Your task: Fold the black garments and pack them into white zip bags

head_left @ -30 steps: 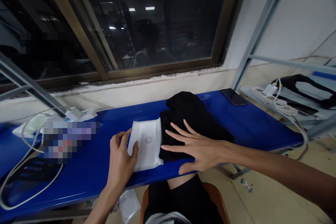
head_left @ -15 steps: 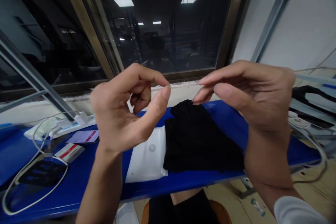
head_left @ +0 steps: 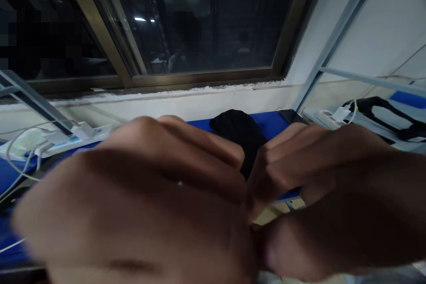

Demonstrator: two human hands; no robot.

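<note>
Both of my hands are raised very close to the camera and fill the lower half of the view, out of focus. My left hand (head_left: 140, 204) shows its back and knuckles, with the fingers curled in. My right hand (head_left: 333, 191) meets it at the centre, fingers also curled. Whatever is inside either hand is hidden. Behind them, part of a black garment (head_left: 238, 135) lies on the blue table (head_left: 269, 120). The white packet seen earlier is covered by my hands.
A window with a bronze frame (head_left: 199, 77) runs behind the table. A white power strip (head_left: 83, 133) with cables (head_left: 20, 151) lies at the left. At the right are a dark phone (head_left: 293, 115), another power strip (head_left: 328, 117), a black strap (head_left: 382, 106) and a slanted metal post (head_left: 333, 40).
My hands left the black garment and white packet, rose with fingers pinched, and now sit curled together right in front of the camera, hiding most of the table.
</note>
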